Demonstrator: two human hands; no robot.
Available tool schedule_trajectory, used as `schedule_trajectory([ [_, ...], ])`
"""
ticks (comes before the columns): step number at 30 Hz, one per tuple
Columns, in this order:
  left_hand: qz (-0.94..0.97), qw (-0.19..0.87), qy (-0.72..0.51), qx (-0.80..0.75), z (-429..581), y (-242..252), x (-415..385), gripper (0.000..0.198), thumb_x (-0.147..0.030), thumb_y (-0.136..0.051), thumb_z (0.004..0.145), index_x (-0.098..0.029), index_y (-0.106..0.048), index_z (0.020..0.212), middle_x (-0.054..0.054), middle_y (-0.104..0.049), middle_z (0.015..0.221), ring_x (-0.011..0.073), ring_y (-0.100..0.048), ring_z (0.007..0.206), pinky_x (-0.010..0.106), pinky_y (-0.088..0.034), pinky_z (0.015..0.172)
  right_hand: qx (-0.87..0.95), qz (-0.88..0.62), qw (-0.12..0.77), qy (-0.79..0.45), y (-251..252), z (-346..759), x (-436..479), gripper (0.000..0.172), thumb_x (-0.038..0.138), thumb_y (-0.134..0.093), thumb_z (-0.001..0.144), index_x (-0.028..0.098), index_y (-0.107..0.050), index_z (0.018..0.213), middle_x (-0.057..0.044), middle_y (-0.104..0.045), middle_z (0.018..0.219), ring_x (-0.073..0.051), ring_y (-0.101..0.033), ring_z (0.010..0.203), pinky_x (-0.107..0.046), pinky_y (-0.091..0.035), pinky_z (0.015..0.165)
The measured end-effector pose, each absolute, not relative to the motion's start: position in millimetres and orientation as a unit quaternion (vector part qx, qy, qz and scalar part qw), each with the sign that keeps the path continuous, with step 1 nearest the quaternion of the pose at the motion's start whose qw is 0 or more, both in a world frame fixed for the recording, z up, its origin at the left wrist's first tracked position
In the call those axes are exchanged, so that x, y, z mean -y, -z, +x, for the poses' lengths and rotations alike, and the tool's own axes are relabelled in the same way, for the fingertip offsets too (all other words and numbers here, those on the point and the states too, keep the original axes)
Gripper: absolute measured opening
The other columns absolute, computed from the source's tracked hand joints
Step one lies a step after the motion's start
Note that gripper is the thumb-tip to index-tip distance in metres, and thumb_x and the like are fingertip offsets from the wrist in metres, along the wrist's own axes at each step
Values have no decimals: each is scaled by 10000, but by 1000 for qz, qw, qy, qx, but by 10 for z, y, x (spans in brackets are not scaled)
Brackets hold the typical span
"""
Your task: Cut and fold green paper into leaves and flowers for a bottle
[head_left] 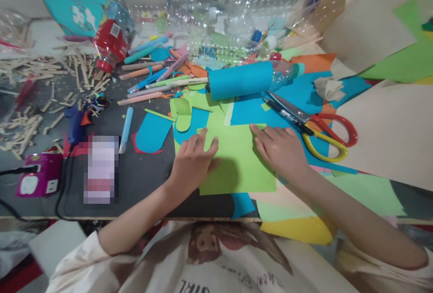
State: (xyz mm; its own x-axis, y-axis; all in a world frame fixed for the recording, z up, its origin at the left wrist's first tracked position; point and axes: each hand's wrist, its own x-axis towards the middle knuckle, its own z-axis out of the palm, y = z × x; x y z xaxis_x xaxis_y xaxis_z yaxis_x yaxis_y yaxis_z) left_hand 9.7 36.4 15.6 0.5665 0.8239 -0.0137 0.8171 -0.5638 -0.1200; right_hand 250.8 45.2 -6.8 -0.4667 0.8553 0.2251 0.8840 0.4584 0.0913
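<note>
A light green paper sheet (241,162) lies flat at the table's front edge. My left hand (194,160) rests on its left side with fingers spread and bent, holding nothing. On the sheet's upper right edge, my right hand (282,148) lies with its fingers stretched out, and it too is open. Scissors (318,124) with red and yellow handles lie just beyond my right hand, a black pen (282,112) alongside them. Farther back is a clear plastic bottle (287,73) on its side, wrapped in blue paper (241,80).
At left are a blue glue gun (75,124) with its cord, a blurred-out phone (101,169), a magenta box (40,176) and scattered wooden sticks (30,130). Several markers (144,70) lie behind. Clear bottles (216,18) crowd the back. Large paper sheets (389,126) cover the right.
</note>
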Motion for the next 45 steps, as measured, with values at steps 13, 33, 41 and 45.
schedule_trajectory([
  [13, -865, 38, -38, 499, 2, -169, -284, 426, -378, -503, 966, -301, -566, 1381, 213, -570, 1417, 402, -598, 1219, 481, -516, 845, 827, -546, 133, 31, 136, 2664, -436, 433, 227, -314, 1002, 77, -681, 1175, -111, -672, 756, -217, -585, 676, -332, -432, 633],
  [33, -925, 1, 7, 380, 391, -9, -492, 483, -294, -376, 1005, -53, -497, 1406, 218, -494, 1486, 307, -505, 1369, 420, -445, 1102, 811, -554, 183, 42, 215, 2677, -450, 381, 307, -416, 980, 95, -706, 1105, -102, -667, 736, -220, -591, 658, -324, -429, 614],
  [41, -895, 29, -33, 444, -63, -156, -366, 570, -380, -385, 1011, 23, -493, 1400, 248, -555, 1418, 319, -541, 1333, 375, -491, 1062, 811, -564, 156, 12, 187, 2710, -433, 591, 585, -408, 957, 102, -676, 1167, -138, -700, 815, -252, -619, 723, -337, -414, 629],
  [45, -891, 46, -39, 450, -3, -173, -406, 546, -410, -400, 1006, -32, -540, 1373, 251, -592, 1372, 341, -582, 1278, 414, -502, 1025, 826, -540, 156, 37, 221, 2731, -446, 651, 624, -378, 958, 72, -668, 1146, -161, -719, 840, -262, -632, 736, -339, -422, 644],
])
